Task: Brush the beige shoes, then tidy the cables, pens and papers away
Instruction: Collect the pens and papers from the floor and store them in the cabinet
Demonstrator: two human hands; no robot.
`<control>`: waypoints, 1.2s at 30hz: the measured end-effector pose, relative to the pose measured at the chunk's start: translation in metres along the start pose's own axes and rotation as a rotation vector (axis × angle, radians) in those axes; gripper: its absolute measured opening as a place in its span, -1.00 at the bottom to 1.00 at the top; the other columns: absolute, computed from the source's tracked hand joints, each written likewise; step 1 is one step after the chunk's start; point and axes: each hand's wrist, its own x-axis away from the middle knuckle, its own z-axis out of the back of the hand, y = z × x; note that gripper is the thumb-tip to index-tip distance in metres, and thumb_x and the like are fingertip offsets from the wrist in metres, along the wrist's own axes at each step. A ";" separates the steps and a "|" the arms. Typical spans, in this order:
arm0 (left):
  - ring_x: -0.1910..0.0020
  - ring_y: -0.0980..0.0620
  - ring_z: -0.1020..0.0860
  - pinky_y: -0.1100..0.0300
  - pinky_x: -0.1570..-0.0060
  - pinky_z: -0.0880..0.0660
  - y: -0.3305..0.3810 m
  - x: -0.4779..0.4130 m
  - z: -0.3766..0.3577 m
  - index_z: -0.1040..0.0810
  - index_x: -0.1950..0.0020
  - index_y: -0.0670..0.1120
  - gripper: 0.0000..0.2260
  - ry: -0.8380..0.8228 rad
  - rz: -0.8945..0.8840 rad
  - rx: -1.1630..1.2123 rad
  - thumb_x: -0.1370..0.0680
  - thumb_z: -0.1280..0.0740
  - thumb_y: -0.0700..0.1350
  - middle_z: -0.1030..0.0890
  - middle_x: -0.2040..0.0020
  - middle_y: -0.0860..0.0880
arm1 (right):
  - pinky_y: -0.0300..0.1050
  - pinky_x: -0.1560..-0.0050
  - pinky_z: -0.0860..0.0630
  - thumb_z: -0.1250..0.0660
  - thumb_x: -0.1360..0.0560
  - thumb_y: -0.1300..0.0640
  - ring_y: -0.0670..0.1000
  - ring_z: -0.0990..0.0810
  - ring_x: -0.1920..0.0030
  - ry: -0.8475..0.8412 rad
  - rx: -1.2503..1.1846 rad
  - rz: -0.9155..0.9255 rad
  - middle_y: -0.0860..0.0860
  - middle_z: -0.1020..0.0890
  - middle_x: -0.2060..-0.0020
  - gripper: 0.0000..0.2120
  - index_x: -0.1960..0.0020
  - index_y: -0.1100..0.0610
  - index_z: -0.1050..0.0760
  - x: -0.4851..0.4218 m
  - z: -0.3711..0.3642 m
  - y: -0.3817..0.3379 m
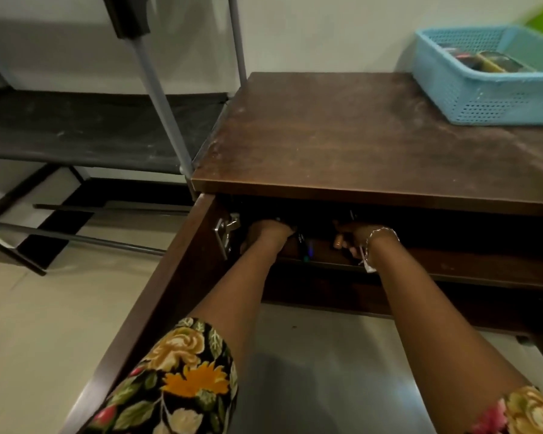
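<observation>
Both my hands reach into the dark compartment under the wooden cabinet top (373,145). My left hand (265,236) lies knuckles-up on the inner shelf (452,264), its fingers bent down into the shadow; what they touch is hidden. My right hand (353,241), with a bracelet at the wrist, has thumb and fingers curled round a dark item that I cannot make out. Between the hands a few pens (306,250) lie on the shelf, one with a blue and green glint. No shoes or papers are in view.
The cabinet door (157,296) stands open at my left, with a metal hinge (224,230) beside my left hand. A blue plastic basket (483,98) with dark items sits on the top at back right. A black metal rack (85,133) stands to the left on the tiled floor.
</observation>
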 end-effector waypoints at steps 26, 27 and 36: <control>0.68 0.16 -0.40 0.46 0.73 -0.14 0.008 0.016 0.005 -0.38 0.21 -0.11 -0.75 -0.173 0.061 0.450 -0.64 -0.05 -0.19 -0.34 0.34 -0.04 | -0.43 0.68 -0.29 -0.13 -0.57 0.33 -0.08 -0.49 0.70 0.080 -0.314 0.086 0.08 -0.55 0.60 -0.75 0.28 0.23 -0.37 0.002 0.024 -0.010; 0.61 0.12 -0.42 0.45 0.73 -0.15 0.007 0.016 0.006 -0.39 0.20 -0.12 -0.76 -0.175 0.067 0.468 -0.63 -0.06 -0.21 -0.34 0.34 -0.04 | -0.41 0.68 -0.33 -0.11 -0.57 0.35 -0.07 -0.51 0.68 0.067 -0.290 0.122 0.12 -0.56 0.53 -0.75 0.27 0.21 -0.36 0.000 0.023 -0.010; 0.45 0.08 -0.26 0.44 0.71 -0.11 0.004 0.016 0.009 -0.41 0.19 -0.11 -0.75 -0.130 0.014 0.458 -0.62 -0.05 -0.26 -0.42 0.29 -0.06 | -0.41 0.34 -0.45 -0.12 -0.59 0.29 0.00 -0.51 0.15 0.170 -0.273 0.148 0.12 -0.65 0.24 -0.83 0.04 0.15 -0.48 -0.009 0.021 -0.005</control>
